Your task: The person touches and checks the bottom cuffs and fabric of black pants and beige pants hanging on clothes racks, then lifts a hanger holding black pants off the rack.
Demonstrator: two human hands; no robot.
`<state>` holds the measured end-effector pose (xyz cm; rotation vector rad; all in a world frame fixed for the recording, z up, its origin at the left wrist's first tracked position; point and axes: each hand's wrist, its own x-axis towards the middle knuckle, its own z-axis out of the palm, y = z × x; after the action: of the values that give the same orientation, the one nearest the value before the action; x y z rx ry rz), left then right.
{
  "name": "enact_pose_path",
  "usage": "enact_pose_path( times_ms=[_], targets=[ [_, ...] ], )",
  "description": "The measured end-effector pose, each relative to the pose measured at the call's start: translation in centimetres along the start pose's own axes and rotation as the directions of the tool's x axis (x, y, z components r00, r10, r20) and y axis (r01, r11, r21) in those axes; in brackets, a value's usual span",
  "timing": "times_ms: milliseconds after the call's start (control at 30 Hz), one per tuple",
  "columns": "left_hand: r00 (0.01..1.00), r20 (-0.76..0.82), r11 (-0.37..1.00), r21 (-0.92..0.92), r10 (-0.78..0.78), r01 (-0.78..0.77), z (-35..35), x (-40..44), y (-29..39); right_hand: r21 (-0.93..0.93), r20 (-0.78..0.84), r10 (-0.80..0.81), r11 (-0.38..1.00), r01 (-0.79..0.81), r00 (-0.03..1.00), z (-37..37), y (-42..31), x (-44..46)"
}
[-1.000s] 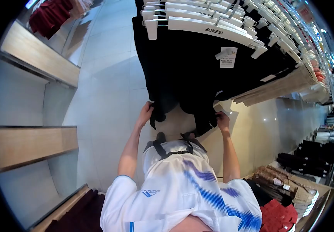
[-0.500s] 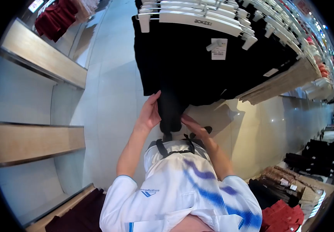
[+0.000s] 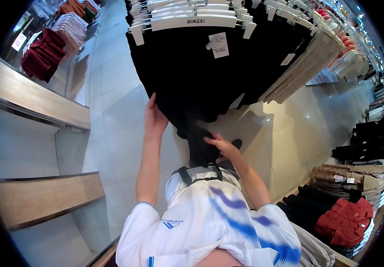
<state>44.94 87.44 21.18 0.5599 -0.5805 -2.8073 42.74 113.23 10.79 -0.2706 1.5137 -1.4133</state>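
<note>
Hands (image 3: 155,120) (image 3: 223,146), 2, touch black garments (image 3: 174,66), where 2 white tags (image 3: 220,46) (image 3: 288,58) show.

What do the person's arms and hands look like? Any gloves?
No gloves: the left hand and right hand are bare, and no watch or bracelet shows. The forearms are bare too, below short white sleeves with thin blue edges.

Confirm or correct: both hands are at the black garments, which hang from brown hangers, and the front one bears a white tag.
The hangers are white, not brown, as the head view shows. The left hand and right hand are at the black garments, and the front one bears a white tag.
</note>
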Motion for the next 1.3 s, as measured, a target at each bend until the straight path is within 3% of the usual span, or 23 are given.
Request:
enact_pose_path(
  times_ms=[67,167,200,233,267,300,367,433,500,567,600,767,800,867,900,933,967,1033,1067,1167,1200,1233,1300],
  targets=[
    [0.998,0.053,0.998,-0.044,0.045,-0.043,-3.2,0.7,0.5,0.384,-0.218,0.064,0.923,0.026,0.974,0.3,-2.7,-2.4],
    [0.998,0.043,0.999,-0.003,0.034,-0.034,-7.1,-0.7,-0.5,0.57,-0.193,-0.086,0.801,0.183,0.977,0.9,-6.3,-4.6],
    [0.975,-0.065,0.908,0.381,0.215,-0.175,-7.2,-2.3,-2.1,0.577,-0.186,-0.105,0.793,0.195,0.977,1.1,-7.3,-4.8],
    [0.906,-0.091,0.66,0.715,0.414,-0.23,-7.2,-3.8,-3.5,0.575,-0.191,-0.108,0.794,0.2,0.976,1.0,-7.6,-4.5],
    [0.879,0.147,0.457,0.809,0.454,-0.371,-6.7,-5.5,-4.7,0.606,-0.187,-0.107,0.769,0.201,0.976,1.0,-8.0,-4.2],
    [0.818,0.376,0.233,0.83,0.435,-0.506,-5.7,-7.3,-5.3,0.638,-0.181,-0.102,0.745,0.196,0.978,1.2,-8.2,-4.0],
    [0.676,0.725,-0.036,0.685,0.13,-0.728,-3.2,-10.0,-5.1,0.702,-0.195,-0.06,0.689,0.182,0.979,2.2,-9.2,-3.8],
    [0.66,0.75,-0.125,0.658,0.03,-0.742,-0.1,-12.5,-6.6,0.756,-0.194,-0.018,0.634,0.161,0.981,3.0,-10.0,-3.7],
    [0.641,0.766,-0.221,0.616,-0.059,-0.756,0.3,-12.9,-7.1,0.872,-0.072,-0.117,0.475,0.12,0.99,3.6,-11.1,-3.2],
    [0.802,0.598,0.012,0.802,0.004,-0.598,-0.7,-11.8,-7.6,0.895,-0.106,-0.075,0.428,0.128,0.992,3.9,-11.7,-3.2],
    [0.722,0.683,-0.007,0.727,0.114,-0.687,-1.4,-11.4,-7.6,0.896,-0.128,-0.098,0.416,0.158,0.987,3.7,-11.6,-3.2],
    [0.673,0.721,-0.102,0.692,0.166,-0.715,-2.3,-11.1,-7.1,0.89,-0.15,-0.189,0.402,0.216,0.97,1.9,-9.8,-1.9],
    [0.764,0.621,0.051,0.769,0.175,-0.637,-2.4,-11.0,-7.1,0.884,-0.034,-0.385,0.419,0.207,0.922,1.9,-9.9,-1.8],
    [0.908,0.397,0.347,0.84,0.133,-0.418,-2.7,-11.0,-7.2,0.876,0.089,-0.558,0.438,0.202,0.825,2.2,-10.0,-2.3],
    [0.908,0.396,0.347,0.84,0.134,-0.418,-2.6,-10.6,-7.2,0.549,0.004,-0.501,0.724,0.417,0.865,3.9,-11.2,-4.0],
    [0.961,0.253,0.63,0.73,0.11,-0.265,-2.2,-9.9,-7.2,0.092,-0.103,-0.48,0.868,0.489,0.871,5.1,-11.6,-5.1],
    [0.992,0.121,0.844,0.528,0.038,-0.097,-1.8,-9.2,-7.1,0.034,-0.072,-0.51,0.858,0.513,0.857,5.6,-11.0,-5.3],
    [0.994,0.104,0.88,0.467,0.038,-0.083,0.2,-9.0,-6.4,-0.514,-0.031,-0.711,0.614,0.599,0.702,6.2,-11.6,-6.7],
    [0.997,0.073,0.922,0.385,0.012,-0.04,0.9,-8.9,-6.2,-0.645,-0.088,-0.764,0.533,0.548,0.64,7.1,-12.4,-7.7],
    [0.997,0.068,0.949,0.314,-0.048,0.024,1.1,-8.4,-6.4,-0.628,-0.145,-0.697,0.613,0.48,0.702,7.6,-11.9,-8.4],
    [0.995,0.086,0.947,0.319,-0.053,0.023,0.7,-8.0,-6.7,-0.709,-0.15,-0.79,0.505,0.492,0.595,7.4,-11.6,-8.0],
    [0.993,0.103,0.945,0.325,-0.06,0.023,0.3,-7.8,-6.9,-0.709,-0.158,-0.79,0.509,0.489,0.592,6.9,-11.1,-7.8],
    [0.994,0.089,0.945,0.324,-0.068,0.036,0.5,-7.7,-7.4,-0.586,-0.212,-0.714,0.639,0.498,0.667,5.9,-10.4,-7.8]
  ],
)
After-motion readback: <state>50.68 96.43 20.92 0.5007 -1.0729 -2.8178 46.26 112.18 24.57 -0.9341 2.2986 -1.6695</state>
